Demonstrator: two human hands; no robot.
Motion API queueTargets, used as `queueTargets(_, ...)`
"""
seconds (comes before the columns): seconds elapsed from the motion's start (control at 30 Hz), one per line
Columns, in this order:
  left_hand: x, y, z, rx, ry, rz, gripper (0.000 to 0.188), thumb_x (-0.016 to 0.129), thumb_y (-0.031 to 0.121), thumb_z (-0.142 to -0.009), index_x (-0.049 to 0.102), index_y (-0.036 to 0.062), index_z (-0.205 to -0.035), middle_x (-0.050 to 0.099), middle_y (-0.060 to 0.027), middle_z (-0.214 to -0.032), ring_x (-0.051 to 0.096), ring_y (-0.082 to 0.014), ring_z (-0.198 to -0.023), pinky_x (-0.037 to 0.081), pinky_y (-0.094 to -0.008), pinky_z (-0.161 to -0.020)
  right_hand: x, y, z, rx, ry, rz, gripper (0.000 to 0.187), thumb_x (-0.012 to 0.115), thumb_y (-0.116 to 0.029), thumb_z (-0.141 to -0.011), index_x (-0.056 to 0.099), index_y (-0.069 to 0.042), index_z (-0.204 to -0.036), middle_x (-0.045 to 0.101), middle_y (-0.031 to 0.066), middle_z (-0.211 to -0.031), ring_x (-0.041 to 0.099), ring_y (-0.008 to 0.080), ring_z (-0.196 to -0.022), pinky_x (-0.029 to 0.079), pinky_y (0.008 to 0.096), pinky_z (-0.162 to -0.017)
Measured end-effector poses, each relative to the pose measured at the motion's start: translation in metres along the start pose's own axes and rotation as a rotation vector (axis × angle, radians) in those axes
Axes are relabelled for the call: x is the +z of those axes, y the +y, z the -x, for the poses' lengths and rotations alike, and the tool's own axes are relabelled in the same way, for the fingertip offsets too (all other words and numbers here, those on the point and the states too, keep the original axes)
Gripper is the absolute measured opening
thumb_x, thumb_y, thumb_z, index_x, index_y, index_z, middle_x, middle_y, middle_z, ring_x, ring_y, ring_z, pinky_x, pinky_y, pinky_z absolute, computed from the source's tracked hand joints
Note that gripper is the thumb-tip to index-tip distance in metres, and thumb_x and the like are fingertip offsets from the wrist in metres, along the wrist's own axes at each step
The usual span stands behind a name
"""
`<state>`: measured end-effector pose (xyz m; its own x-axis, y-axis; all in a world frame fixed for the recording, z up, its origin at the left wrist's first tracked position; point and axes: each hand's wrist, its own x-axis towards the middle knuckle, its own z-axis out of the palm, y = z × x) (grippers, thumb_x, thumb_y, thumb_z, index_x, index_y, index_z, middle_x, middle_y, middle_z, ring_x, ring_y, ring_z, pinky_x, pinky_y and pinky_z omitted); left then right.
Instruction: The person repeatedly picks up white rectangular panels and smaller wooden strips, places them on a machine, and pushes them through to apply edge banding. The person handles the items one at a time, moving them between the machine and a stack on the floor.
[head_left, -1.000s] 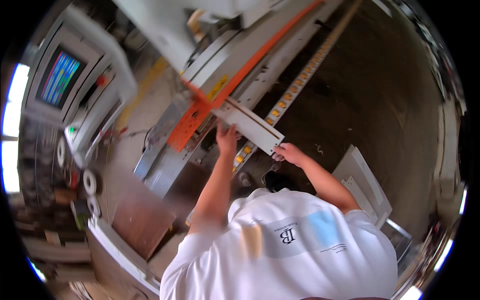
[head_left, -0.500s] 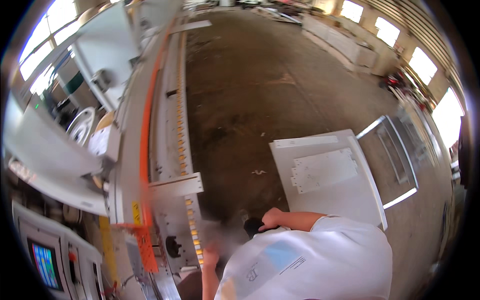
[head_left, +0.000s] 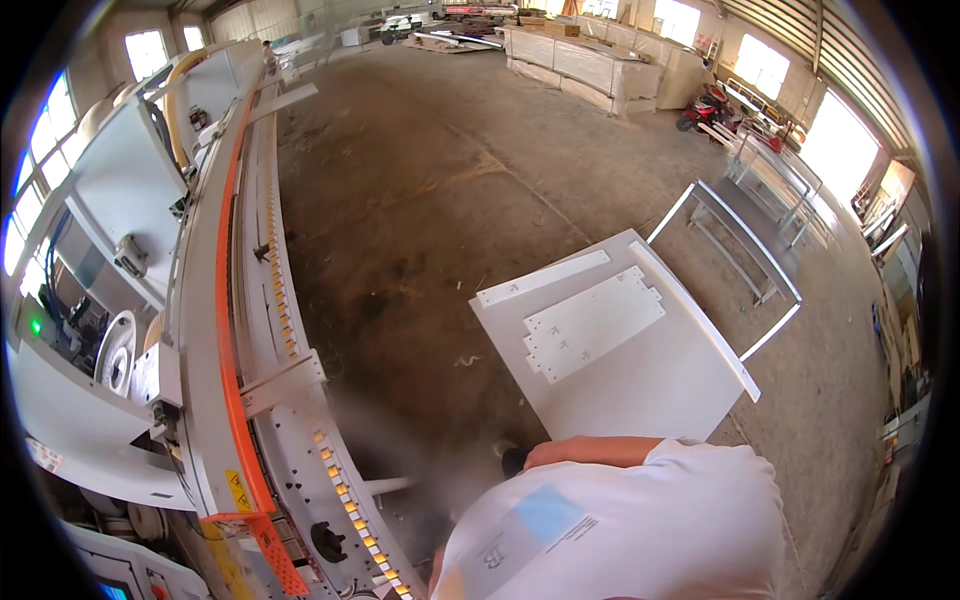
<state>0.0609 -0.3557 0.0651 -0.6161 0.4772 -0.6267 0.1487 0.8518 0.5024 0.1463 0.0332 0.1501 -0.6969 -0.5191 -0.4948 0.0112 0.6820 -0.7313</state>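
Note:
My right hand is in front of my white shirt, close to a dark shoe-like shape; its fingers are partly hidden, and I cannot make out anything in it. Only a sliver of my left arm shows at the shirt's left edge, with the hand hidden. Left of me runs a long grey machine with an orange rail and a row of yellow rollers. A narrow white board lies across its bed. To my right is a large white panel, bearing a smaller notched panel and a white strip.
Beyond the large panel stands a metal frame. Part of a control panel shows at lower left. A pale rod juts from the machine's side. Long wrapped stacks and a red vehicle are farther back.
The view has swung up and to the right, so the machine and panels sit farther left. My left hand, seen beside the rollers before, has gone out of sight behind my shirt.

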Motion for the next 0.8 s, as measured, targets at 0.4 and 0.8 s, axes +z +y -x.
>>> queueTargets(0.4, 0.033, 0.118, -0.021, -0.096, 0.003, 0.212, 0.031, 0.067, 0.021, -0.097, 0.065, 0.0115, -0.126, 0.07, -0.0046, -0.102, 0.066, -0.0182, -0.092, 0.055, -0.0376, -0.082, -0.067, 0.03, 0.041, 0.224, -0.093, -0.329, 0.06, 0.053, -0.062, -0.097, 0.071, -0.01, -0.118, 0.07, 0.0173, -0.115, 0.066, 0.032, -0.108, 0.049, 0.042, -0.094)
queueTargets(0.8, 0.2, 0.12, 0.156, 0.118, -0.518, 0.695, 0.03, 0.068, 0.021, -0.096, 0.064, 0.0133, -0.126, 0.071, -0.0052, -0.103, 0.066, -0.0182, -0.092, 0.055, -0.0384, -0.083, -0.021, 0.173, 0.025, 0.455, -0.018, -0.102, 0.036, 0.065, -0.047, -0.092, 0.071, -0.014, -0.105, 0.074, 0.0097, -0.089, 0.071, 0.0278, -0.083, 0.054, 0.0431, -0.073)
